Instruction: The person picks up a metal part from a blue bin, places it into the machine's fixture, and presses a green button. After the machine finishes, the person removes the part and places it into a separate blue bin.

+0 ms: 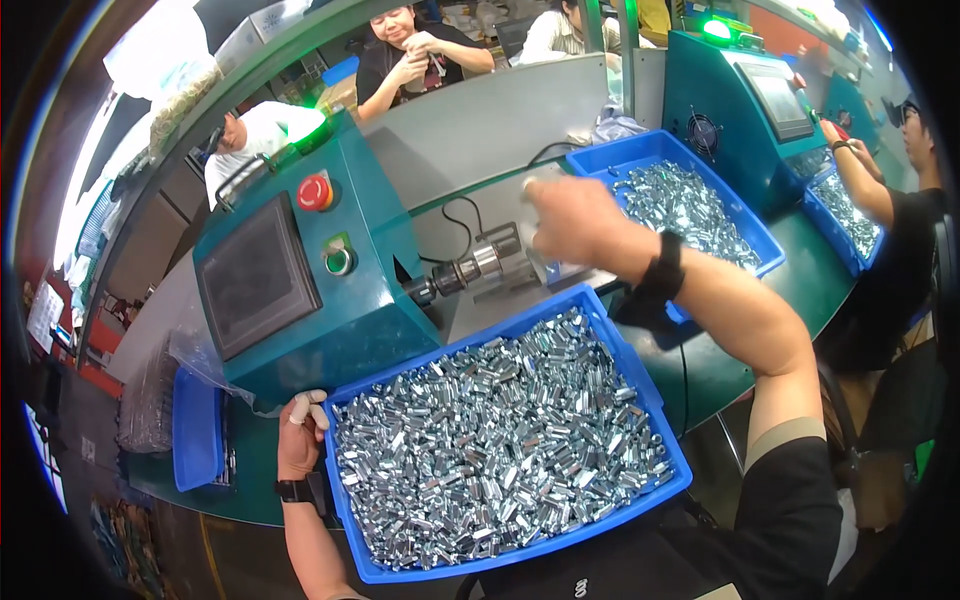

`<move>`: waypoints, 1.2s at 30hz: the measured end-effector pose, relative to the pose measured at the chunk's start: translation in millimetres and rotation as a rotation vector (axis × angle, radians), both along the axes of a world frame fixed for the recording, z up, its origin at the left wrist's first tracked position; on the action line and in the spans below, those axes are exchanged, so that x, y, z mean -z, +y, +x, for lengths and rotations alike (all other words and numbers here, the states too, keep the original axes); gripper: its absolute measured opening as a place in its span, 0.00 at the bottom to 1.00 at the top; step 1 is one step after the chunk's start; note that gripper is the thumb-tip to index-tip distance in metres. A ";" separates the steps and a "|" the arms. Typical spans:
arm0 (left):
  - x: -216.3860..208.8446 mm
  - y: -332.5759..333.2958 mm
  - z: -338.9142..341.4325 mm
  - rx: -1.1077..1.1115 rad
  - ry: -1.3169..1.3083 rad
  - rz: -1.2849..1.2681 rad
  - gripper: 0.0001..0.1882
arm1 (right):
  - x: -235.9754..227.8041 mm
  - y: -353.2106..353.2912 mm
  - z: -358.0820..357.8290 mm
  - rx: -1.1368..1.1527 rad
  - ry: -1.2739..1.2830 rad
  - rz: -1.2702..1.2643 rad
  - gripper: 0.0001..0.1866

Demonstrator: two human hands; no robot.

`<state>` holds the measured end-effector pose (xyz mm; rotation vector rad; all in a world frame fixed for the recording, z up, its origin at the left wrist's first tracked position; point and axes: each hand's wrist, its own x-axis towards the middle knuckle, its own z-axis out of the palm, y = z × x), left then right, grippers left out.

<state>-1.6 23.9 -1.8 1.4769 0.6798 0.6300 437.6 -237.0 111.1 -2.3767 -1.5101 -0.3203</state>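
Observation:
A large blue tray (640,375) full of short silvery metal hex pieces (500,440) lies in front of me. At its far left corner is my left hand (300,437), with white covers on fingertips curled close to the rim. Whether anything sits between those fingers is hidden. My right hand (585,225) is raised beyond the tray, just right of the metal chuck (475,265) on the green machine (375,250). Motion blurs it, and a white-covered fingertip shows at its left side. What it holds, if anything, I cannot make out.
A second blue tray (755,235) of silvery parts stands at the far right, beside another green machine (690,90). A small blue bin (197,430) sits at the left. The machine carries a dark screen (258,275) and a red button (315,193). Co-workers sit beyond and right.

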 end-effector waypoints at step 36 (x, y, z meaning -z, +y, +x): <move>-5.7 2.0 0.5 -0.018 0.031 -0.010 0.20 | 26.9 -51.6 -16.0 -0.315 0.831 0.280 0.13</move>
